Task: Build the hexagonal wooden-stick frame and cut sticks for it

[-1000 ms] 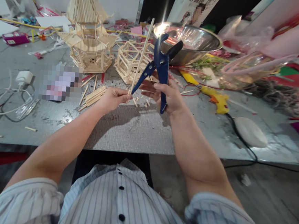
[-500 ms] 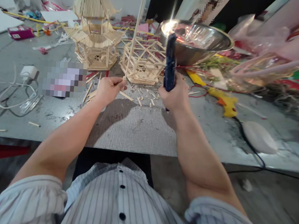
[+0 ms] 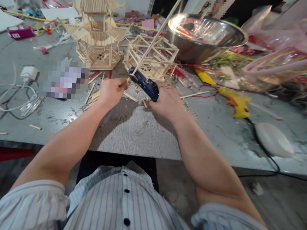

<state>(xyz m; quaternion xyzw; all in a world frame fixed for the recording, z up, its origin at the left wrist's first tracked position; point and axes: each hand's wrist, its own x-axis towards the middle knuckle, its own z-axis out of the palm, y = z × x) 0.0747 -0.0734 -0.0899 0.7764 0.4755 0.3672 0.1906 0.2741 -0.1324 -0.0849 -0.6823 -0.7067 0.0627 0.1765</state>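
Observation:
My left hand (image 3: 113, 91) pinches the lower end of a long thin wooden stick (image 3: 157, 35) that slants up to the right. My right hand (image 3: 167, 102) is closed round the handles of a blue cutter (image 3: 144, 84), which lies tilted to the left with its head at the stick's lower end. Both hands hover just above the grey table (image 3: 141, 128). Short cut stick pieces (image 3: 143, 103) lie under them. Behind the hands stands a small open stick frame (image 3: 152, 58). To its left rises a taller stick pagoda model (image 3: 96, 36).
A steel bowl (image 3: 206, 36) sits at the back right. A yellow glue gun (image 3: 231, 98) with its cord lies to the right, near a white oval object (image 3: 273, 144). Loose sticks (image 3: 93, 96), a white charger and cable (image 3: 26, 76) lie to the left.
The cutter has swung from upright down to the left, so its head now meets the stick's lower end. The stick has tilted to the right. My hands have come closer together.

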